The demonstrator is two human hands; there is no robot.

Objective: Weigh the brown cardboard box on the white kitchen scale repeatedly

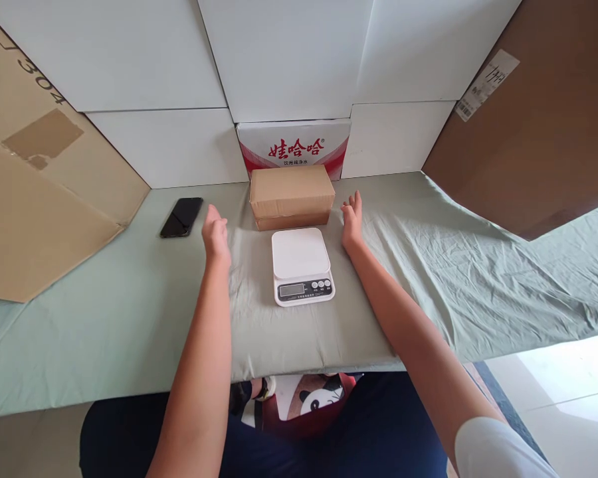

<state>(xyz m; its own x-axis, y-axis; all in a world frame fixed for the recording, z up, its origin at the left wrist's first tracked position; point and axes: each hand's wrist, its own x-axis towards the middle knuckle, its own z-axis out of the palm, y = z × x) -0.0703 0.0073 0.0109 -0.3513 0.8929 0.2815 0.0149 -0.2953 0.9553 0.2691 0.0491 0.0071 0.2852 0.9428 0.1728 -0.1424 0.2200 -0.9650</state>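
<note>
A white kitchen scale lies flat on the green cloth, with its dark display and round buttons on the near side. Directly behind it stands a closed brown cardboard box. My left hand rests on its edge to the left of the scale, open and holding nothing; its far fingers are partly hidden. On the other side, my right hand is open beside the box's right end, fingers apart and apart from the box. A black smartphone lies just left of my left hand.
Behind the brown box is a white and red carton with red lettering. White panels form the back. Large cardboard sheets stand at the left and right. The cloth-covered table is wrinkled at right; its front edge is near my legs.
</note>
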